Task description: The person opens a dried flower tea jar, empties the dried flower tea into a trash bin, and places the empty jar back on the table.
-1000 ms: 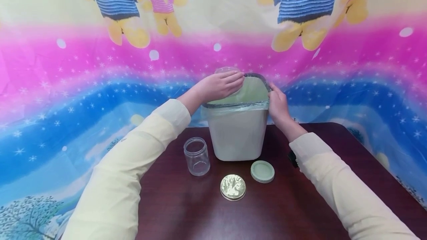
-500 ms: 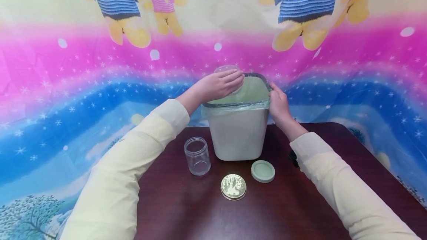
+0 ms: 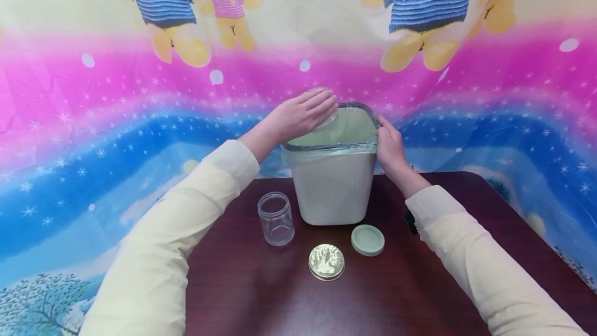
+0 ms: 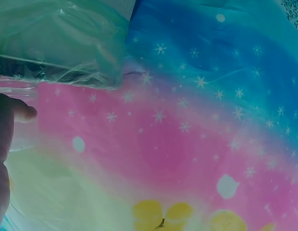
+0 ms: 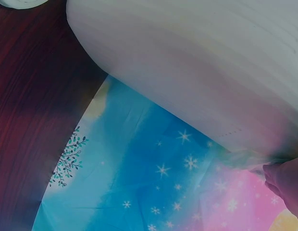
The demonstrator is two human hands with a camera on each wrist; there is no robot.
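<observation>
My left hand is raised over the far left rim of a white trash bin, its fingers round a clear jar. The jar lies tilted with its threaded mouth toward the bin; my hand hides most of it in the head view. A thin greenish liner bag is folded over the bin's rim. At the bin's right side, my right hand grips the rim and liner; its fingertips are partly hidden. The bin stands upright on the dark wooden table.
A second clear jar stands uncapped left of the bin. In front of the bin lie a shiny gold lid and a pale green lid. A printed cloth backdrop hangs behind the table.
My left hand has shifted slightly up and left with the jar, which tilts a little more. The right hand, the bin and the things on the table look unmoved.
</observation>
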